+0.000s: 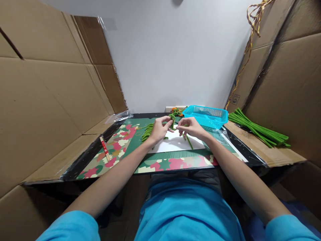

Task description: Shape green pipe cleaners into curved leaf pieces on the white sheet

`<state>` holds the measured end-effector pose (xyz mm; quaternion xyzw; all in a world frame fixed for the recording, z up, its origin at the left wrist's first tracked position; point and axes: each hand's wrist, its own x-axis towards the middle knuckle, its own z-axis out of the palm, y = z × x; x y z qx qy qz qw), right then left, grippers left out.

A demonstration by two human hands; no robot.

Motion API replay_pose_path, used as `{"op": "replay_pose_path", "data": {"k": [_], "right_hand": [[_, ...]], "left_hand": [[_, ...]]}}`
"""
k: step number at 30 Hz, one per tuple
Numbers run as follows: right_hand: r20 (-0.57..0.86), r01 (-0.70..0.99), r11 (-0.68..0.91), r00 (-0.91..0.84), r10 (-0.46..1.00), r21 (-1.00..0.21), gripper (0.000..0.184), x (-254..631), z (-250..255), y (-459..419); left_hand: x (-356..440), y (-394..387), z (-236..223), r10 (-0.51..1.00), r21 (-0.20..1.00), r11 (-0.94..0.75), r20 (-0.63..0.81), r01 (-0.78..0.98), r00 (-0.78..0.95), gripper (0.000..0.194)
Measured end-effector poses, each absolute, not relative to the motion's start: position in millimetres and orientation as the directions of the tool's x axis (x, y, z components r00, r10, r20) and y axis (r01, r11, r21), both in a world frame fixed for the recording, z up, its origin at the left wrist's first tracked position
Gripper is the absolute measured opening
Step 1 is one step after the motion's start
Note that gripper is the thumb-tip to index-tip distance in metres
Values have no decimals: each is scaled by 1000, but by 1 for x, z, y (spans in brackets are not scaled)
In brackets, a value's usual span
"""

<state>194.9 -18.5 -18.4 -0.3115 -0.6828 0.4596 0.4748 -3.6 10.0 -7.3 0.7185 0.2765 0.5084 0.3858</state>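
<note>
Between the thumb and fingers of my left hand (160, 130) is a bent, looped green pipe cleaner (173, 117), held up above a white sheet of paper (173, 143). My right hand (190, 128) is close beside it, fingertips pinched together near the lower end of that piece; what they grip is too small to make out. Under the right hand, a straight green pipe cleaner (190, 143) lies across the paper. Left of my left hand is a row of folded green pipe-cleaner pieces (147, 131), partly covered by the hand.
A blue plastic basket (207, 115) stands at the back right, beside orange and green pieces (177, 110). Long green pipe cleaners (258, 129) lie bundled on cardboard at the right. A red-wrapped stick item (104, 147) is at the left. Cardboard walls (50, 83) flank the table.
</note>
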Motion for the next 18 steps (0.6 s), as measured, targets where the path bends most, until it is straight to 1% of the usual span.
{"op": "replay_pose_path", "data": {"k": [3,6,13,18], "right_hand": [[388,-126,367,-293,874,-922,45,194,-16,-19],[401,-172,368,-241,884,-914,44,194,-15,-20],[441,-163,416,-169,881,-894,45,191,-18,-19],[462,-136,446,-119,879,-884,45,190,-19,-16]], "left_hand": [[-4,9,-7,779,839,-544,508,-7,367,48],[-3,7,-7,766,842,-539,493,-7,412,48],[-1,1,-8,785,883,-468,398,33,475,48],[-2,2,-11,766,881,-469,368,66,527,49]]}}
